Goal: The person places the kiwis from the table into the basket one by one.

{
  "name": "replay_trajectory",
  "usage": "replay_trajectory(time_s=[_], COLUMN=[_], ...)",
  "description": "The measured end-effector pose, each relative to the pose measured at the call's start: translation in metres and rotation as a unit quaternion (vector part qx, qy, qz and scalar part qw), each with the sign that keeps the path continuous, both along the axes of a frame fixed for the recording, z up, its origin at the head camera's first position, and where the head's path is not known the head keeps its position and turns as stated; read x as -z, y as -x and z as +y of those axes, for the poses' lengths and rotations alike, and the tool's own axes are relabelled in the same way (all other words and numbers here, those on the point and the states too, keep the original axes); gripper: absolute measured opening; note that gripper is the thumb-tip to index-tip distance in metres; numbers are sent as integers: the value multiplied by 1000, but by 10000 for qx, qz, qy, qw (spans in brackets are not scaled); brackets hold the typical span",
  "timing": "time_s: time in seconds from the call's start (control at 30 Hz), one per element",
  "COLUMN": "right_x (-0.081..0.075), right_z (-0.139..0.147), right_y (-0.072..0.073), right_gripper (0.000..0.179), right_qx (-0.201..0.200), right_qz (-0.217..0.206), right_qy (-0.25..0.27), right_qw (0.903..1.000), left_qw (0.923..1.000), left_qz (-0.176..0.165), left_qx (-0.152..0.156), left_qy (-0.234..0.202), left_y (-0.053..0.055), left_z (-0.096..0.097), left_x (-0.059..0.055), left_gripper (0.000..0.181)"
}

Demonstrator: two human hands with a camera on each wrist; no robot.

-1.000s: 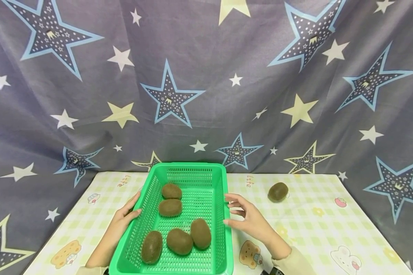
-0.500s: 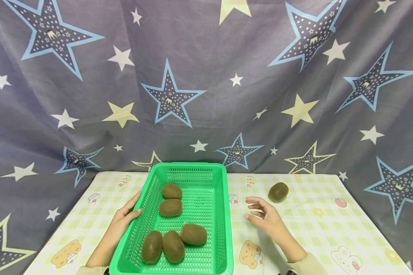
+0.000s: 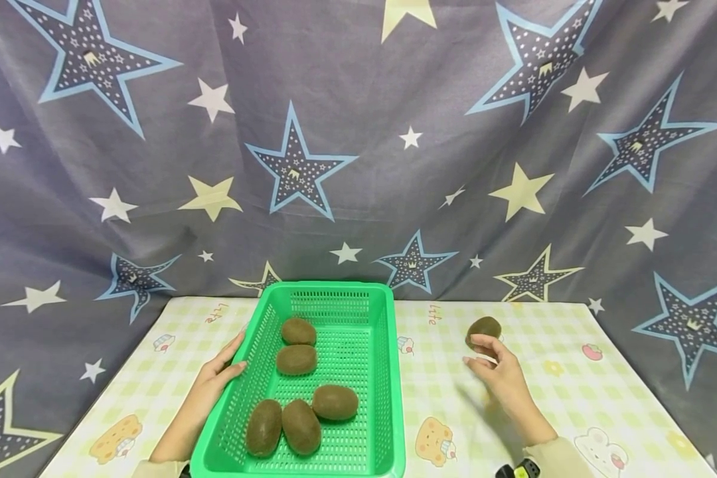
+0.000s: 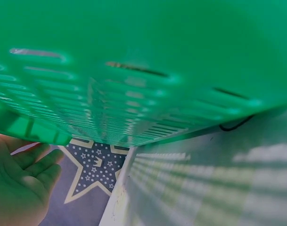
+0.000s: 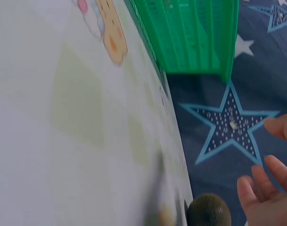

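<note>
A green plastic basket (image 3: 396, 398) holds several brown kiwis, two near its far left side and the others, such as one kiwi (image 3: 335, 402), towards the front. My left hand (image 3: 214, 373) rests against the basket's left rim; in the left wrist view its fingers (image 4: 43, 162) extend loosely beneath the rim. To the right, a lone kiwi (image 3: 484, 325) lies on the tablecloth. My right hand (image 3: 504, 380) hovers just in front of this kiwi, thumb and fingers apart, with its fingertips overlapping the fruit's near side. Nothing is held in the right hand.
A pale checked tablecloth (image 3: 573, 398) with cartoon prints covers the table. Behind its far edge hangs a grey star-patterned curtain (image 3: 370, 199). The basket takes up the left middle of the table.
My right hand has moved away from the basket's right side, rightwards to the lone kiwi. Two kiwis at the basket's front have rolled and turned. The left hand has stayed put.
</note>
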State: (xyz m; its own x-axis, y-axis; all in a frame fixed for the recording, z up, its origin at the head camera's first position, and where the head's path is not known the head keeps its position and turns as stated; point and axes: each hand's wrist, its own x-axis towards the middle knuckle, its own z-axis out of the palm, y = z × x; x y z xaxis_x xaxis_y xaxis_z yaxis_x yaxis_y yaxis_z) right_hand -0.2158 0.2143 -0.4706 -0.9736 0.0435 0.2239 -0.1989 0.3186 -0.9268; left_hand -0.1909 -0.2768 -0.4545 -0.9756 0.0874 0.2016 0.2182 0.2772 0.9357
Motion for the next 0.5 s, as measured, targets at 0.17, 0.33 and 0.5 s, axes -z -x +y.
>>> replay_trajectory(time_s=[0.17, 0.33, 0.5], right_x=[0, 0, 0], right_z=[11, 19, 24], right_y=[7, 14, 22], right_gripper=[49, 49, 50], right_qx=[494, 920, 1091], right_qz=[3, -152, -384], right_qy=[-75, 37, 202], right_qw=[9988, 9956, 9931], left_qw=[10000, 10000, 10000], left_qz=[-6, 3, 44], left_qx=[-23, -7, 30], left_qy=[19, -10, -26], left_y=[0, 0, 0], left_z=[0, 1, 0], left_x=[0, 0, 1], left_gripper=[56, 56, 55])
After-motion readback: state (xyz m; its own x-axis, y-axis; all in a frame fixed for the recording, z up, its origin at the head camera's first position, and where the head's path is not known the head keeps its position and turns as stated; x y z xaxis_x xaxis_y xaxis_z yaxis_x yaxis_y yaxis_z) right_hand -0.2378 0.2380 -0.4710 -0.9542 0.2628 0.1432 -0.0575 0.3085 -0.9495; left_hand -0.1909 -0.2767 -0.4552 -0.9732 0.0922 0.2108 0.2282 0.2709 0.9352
